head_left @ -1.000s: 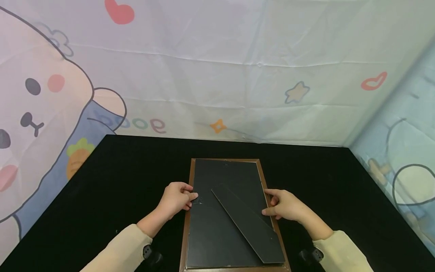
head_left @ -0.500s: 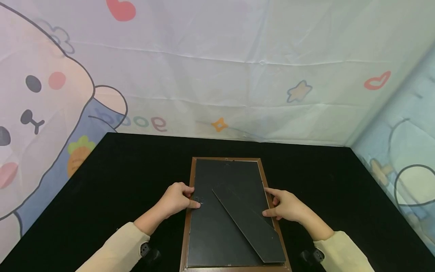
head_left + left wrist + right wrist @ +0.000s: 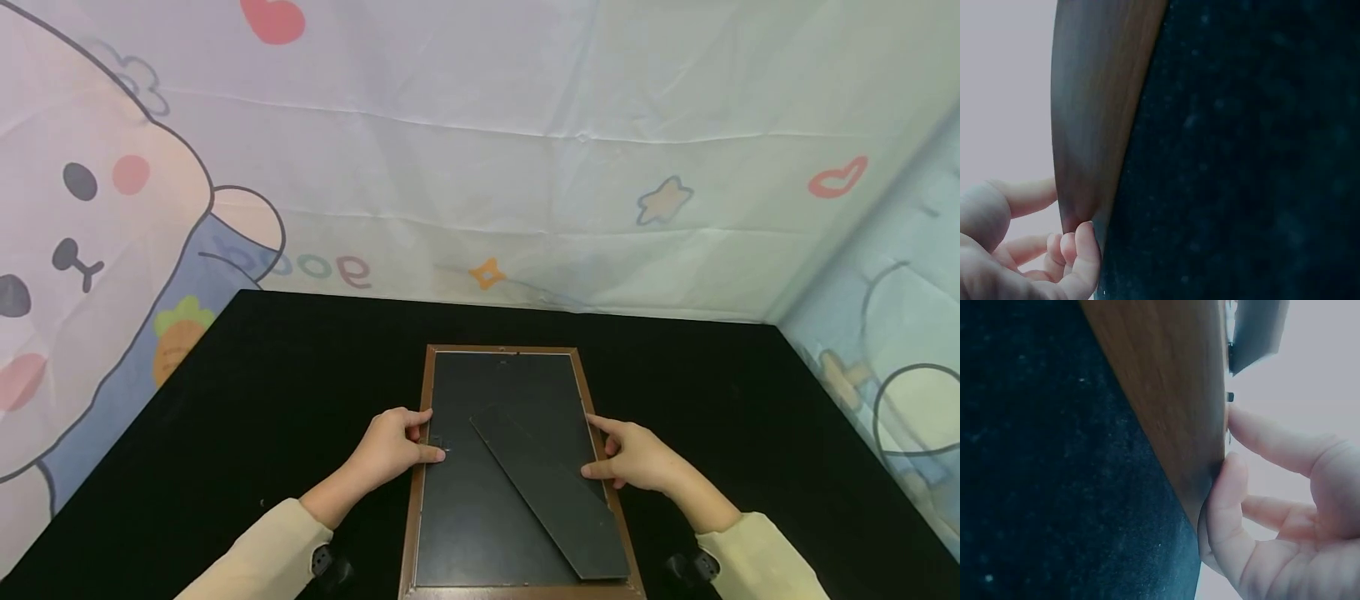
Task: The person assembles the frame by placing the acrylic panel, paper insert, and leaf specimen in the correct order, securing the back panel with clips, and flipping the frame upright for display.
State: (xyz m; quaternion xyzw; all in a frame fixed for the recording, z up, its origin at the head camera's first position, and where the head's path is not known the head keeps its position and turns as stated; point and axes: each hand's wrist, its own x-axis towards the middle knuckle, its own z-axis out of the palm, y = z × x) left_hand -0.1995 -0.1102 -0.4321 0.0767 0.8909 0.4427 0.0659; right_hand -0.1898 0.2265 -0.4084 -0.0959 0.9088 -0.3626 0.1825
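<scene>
A brown wooden picture frame [image 3: 411,533] lies face down on the black table, its dark backing board [image 3: 465,500] upward. A slanting easel leg [image 3: 551,500] lies along the board. My left hand [image 3: 392,446] holds the frame's left edge, thumb on the backing beside a small clip [image 3: 438,442], index finger above it on the rim. My right hand [image 3: 633,454] holds the right edge, index finger stretched to the rim and thumb on the board near the leg. Both wrist views show curled fingers [image 3: 1085,256] against the frame's wooden side [image 3: 1172,381].
The black tabletop [image 3: 315,367] spreads around the frame. A pale printed cloth [image 3: 465,150] with a bear and hearts hangs behind it, and another bluish cloth [image 3: 907,350] hangs at the right. Dark wrist devices [image 3: 330,567] sit under both cream sleeves.
My left thumb has slid a little down and inward on the backing, spreading away from the index finger. The right hand keeps nearly the same place. The head view has shifted slightly.
</scene>
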